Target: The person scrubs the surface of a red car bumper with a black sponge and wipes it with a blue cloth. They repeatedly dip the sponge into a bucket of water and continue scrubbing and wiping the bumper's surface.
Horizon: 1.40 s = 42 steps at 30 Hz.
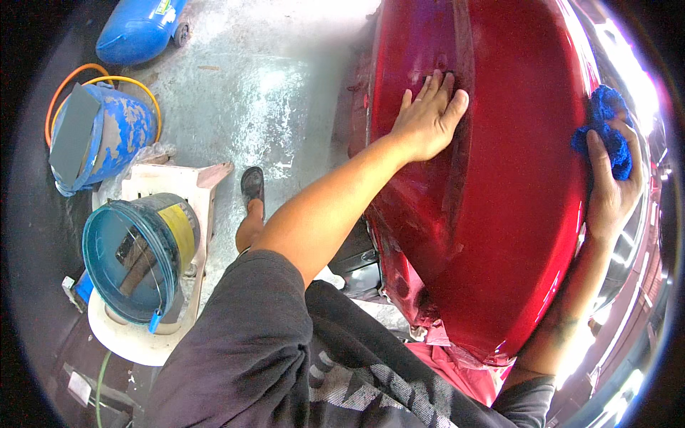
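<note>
A glossy red car body panel [521, 164] stretches lengthwise in front of me, from the top of the view down to my body. My left hand [430, 120] lies palm down on its left part, fingers stretched out and nothing in them. Beneath that hand runs a duller strip along the panel. On the right side, my right hand [615, 182] grips a crumpled blue microfiber cloth [610, 128] and presses it to the panel's outer edge. Its thumb shows in front of the cloth; some fingertips are hidden behind it.
At left, a bucket of water [187, 221] stands on a whitish plastic chair [128, 342]. Behind it are a worn blue bucket [128, 125], an orange and yellow hose [132, 80] and a blue tank [135, 32]. Masking film [457, 364] hangs at the panel's near end.
</note>
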{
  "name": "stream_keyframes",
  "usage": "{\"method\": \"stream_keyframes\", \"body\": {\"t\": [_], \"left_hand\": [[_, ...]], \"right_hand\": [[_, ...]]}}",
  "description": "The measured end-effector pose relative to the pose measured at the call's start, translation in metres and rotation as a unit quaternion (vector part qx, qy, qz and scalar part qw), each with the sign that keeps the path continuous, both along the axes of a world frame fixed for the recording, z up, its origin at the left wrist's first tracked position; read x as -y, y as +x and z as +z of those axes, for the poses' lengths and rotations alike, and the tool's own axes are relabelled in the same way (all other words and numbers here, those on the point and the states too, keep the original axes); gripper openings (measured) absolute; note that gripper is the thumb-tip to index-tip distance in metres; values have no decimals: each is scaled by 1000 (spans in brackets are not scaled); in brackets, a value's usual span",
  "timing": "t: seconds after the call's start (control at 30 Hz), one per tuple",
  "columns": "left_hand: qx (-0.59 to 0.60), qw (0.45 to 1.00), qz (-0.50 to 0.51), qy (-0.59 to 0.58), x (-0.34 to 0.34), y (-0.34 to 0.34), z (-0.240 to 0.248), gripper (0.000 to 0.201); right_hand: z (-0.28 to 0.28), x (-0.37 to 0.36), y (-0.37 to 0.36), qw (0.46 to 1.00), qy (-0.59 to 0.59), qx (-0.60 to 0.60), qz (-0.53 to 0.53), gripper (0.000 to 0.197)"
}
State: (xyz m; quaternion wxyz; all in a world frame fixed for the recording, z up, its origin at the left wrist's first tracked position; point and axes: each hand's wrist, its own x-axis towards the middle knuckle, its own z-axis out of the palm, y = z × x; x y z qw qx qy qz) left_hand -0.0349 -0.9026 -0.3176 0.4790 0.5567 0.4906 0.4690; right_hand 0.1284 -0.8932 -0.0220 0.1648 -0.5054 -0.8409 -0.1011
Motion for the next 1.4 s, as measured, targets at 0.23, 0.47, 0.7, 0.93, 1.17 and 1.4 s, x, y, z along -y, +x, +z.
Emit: {"method": "stream_keyframes", "body": {"t": [0.23,0.47,0.7,0.93,1.17,1.4], "left_hand": [[-52,996,-26,61,78,23,-18,97],[-14,1000,-6,7,61,32,-9,100],[54,997,35,-38,-3,11,11,98],[12,1000,-21,4,54,32,2,100],[55,998,-30,-29,72,43,10,97],[40,999,29,3,-6,5,-17,100]], "right_hand": [[4,5,15,996,-50,-67,-18,31],[-1,4,-8,998,-42,0,-40,44],[9,-58,-21,990,51,132,18,56],[4,-59,-13,976,122,179,-35,49],[7,-58,-19,983,70,163,-50,46],[5,-76,-30,993,79,82,42,50]]}}
